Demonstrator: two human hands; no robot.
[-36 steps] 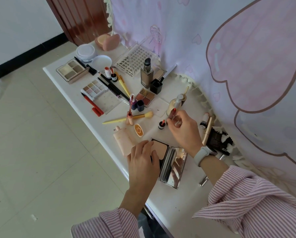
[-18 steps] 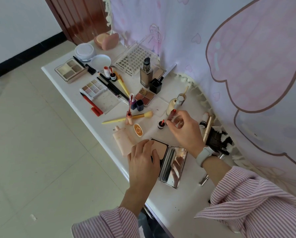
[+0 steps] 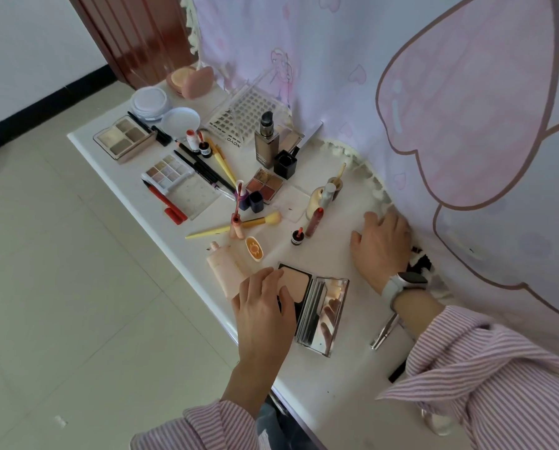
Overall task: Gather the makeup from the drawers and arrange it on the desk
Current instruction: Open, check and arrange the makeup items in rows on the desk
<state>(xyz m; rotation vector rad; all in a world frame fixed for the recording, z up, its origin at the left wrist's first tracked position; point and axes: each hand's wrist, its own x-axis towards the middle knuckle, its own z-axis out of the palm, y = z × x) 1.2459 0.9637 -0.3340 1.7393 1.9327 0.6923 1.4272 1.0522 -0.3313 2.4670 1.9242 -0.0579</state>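
powder compact [image 3: 296, 282] partly under left hand [image 3: 263, 315], black brushes [image 3: 419, 259] behind right wrist

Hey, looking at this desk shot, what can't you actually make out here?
- Head view: the right hand covers whatever its fingertips touch by the curtain.
- The left hand hides part of the powder compact.
- Black brush: mostly behind the wrist.
- Drawers: out of frame.

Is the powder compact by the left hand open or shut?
Open. The compact lies flat with its beige powder pan exposed and its mirrored lid folded back onto the desk; the left hand rests on it.
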